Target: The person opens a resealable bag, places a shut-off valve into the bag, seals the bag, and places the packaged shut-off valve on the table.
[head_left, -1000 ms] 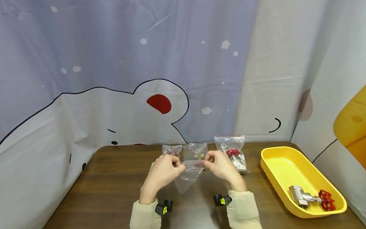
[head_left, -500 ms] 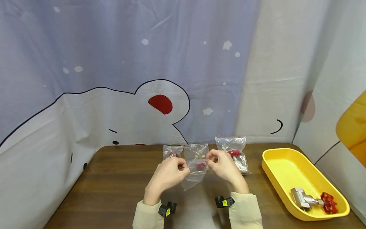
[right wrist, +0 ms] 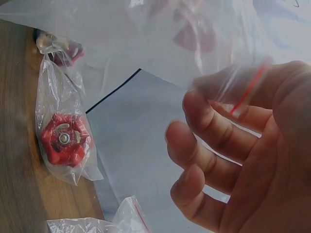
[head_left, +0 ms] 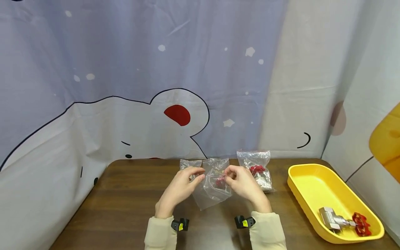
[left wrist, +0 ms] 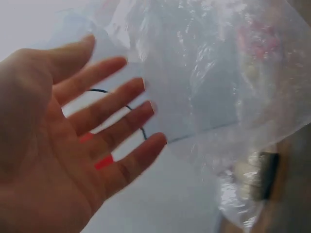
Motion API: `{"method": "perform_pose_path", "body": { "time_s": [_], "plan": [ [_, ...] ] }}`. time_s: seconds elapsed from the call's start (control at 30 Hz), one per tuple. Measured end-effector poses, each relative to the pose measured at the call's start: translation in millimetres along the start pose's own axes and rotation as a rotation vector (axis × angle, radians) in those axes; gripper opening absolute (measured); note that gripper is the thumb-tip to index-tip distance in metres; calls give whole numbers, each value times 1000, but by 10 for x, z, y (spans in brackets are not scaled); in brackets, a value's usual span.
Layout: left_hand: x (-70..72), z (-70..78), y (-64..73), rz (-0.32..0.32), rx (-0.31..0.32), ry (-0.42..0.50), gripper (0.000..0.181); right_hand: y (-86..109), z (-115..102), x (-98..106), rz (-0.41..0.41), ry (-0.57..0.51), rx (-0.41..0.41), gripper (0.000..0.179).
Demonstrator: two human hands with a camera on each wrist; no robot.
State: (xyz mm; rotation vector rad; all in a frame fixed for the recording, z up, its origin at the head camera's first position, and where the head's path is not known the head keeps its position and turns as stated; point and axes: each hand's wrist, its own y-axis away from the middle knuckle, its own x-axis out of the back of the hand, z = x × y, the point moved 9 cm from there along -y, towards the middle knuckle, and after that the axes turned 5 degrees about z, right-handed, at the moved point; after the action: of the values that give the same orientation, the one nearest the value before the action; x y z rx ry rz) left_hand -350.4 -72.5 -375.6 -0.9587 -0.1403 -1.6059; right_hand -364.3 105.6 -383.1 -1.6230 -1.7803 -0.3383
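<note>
A clear zip bag (head_left: pixel 208 196) hangs between the two hands over the table. My right hand (head_left: pixel 245 182) pinches its upper edge; the right wrist view shows the red zip line (right wrist: pixel 250 90) beside thumb and forefinger. My left hand (head_left: pixel 178 189) is at the other side of the bag, thumb and fingers parted. In the left wrist view its fingers are spread, nothing held, fingertips right at the plastic (left wrist: pixel 192 73). Through the bag show red blurred patches. Behind it stands another clear bag (head_left: pixel 215 161), partly covered.
At the table's back are a small bag (head_left: pixel 190 163) on the left and a larger bag (head_left: pixel 262 182) with a red-handled valve on the right. A yellow tray (head_left: pixel 291 185) at the right holds a metal valve (head_left: pixel 331 219) with a red handwheel. A curtain hangs behind.
My left thumb and fingers have parted from the bag's edge and moved slightly left. The bag has swung and spread out from my right hand, which keeps its pinch.
</note>
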Motion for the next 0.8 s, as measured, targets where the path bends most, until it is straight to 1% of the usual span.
{"method": "perform_pose_path", "body": {
  "time_s": [0.07,0.13,0.3,0.37,0.47,0.57,0.67,0.8],
  "plan": [
    [-66,-55,-6,-23,-17,47,28,2,1,-2,-1,0,7,7],
    [-117,-98,-13,-34,-27,88,29,4,-2,-8,-9,-5,13,7],
    [-170,-132,-41,-28,-44,163,24,-10,-23,10,-10,-22,31,6],
    [-203,-125,-35,-59,-31,183,23,-6,-11,13,-14,-30,26,6],
    [-272,-112,-33,-129,7,203,26,-11,5,23,-14,-34,20,6],
    [-332,-91,-24,-173,18,222,24,-7,25,11,-19,-32,15,5],
    [-355,-81,-26,-163,3,224,19,0,29,5,-20,-43,16,5],
    [-361,-93,-28,-149,6,203,17,13,1,9,-32,-52,44,5]
  ]
}}
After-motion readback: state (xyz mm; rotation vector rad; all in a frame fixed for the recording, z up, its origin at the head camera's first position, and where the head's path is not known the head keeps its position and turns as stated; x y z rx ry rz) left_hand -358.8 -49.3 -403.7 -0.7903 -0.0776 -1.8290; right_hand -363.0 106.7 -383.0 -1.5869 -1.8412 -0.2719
